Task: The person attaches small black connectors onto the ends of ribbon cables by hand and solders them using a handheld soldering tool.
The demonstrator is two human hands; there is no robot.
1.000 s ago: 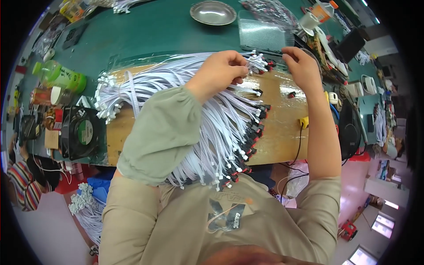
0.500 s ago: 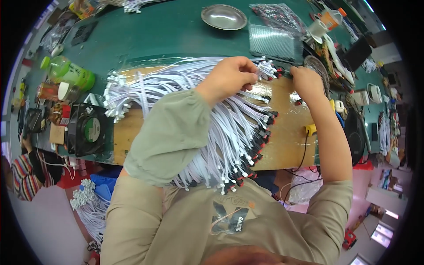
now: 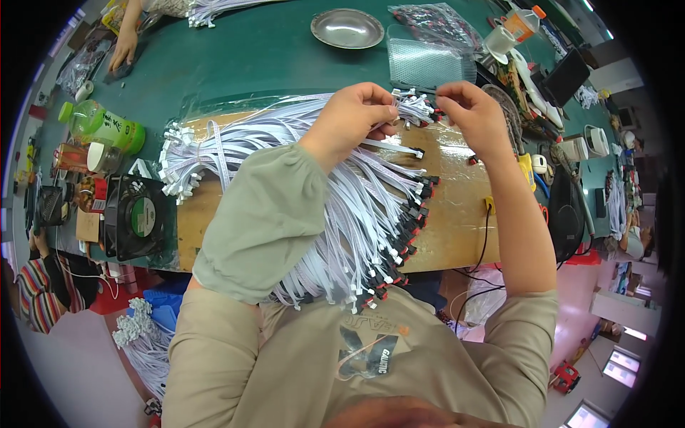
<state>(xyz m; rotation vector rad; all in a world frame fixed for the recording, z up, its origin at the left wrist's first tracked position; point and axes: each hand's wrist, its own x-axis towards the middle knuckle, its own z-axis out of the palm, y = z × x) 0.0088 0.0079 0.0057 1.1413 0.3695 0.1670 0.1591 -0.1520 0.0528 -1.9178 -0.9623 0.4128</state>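
Observation:
A large bundle of flat white cables fans out over a brown board in front of me. Its right-hand ends carry small black and red connectors; white plugs gather at its left. My left hand, fingers pinched together, grips a white cable above the bundle. My right hand is closed, with thumb and index finger drawn together beside a smaller cluster of cable ends. What sits between its fingertips is too small to make out.
A metal dish and a mesh tray stand at the back of the green table. On the left are a green bottle and a black fan. Another person's hand rests at the far left.
My right hand has moved left, closer to my left hand and the cable ends. Another person's arm has come into view at the far left. The whole view has shifted slightly.

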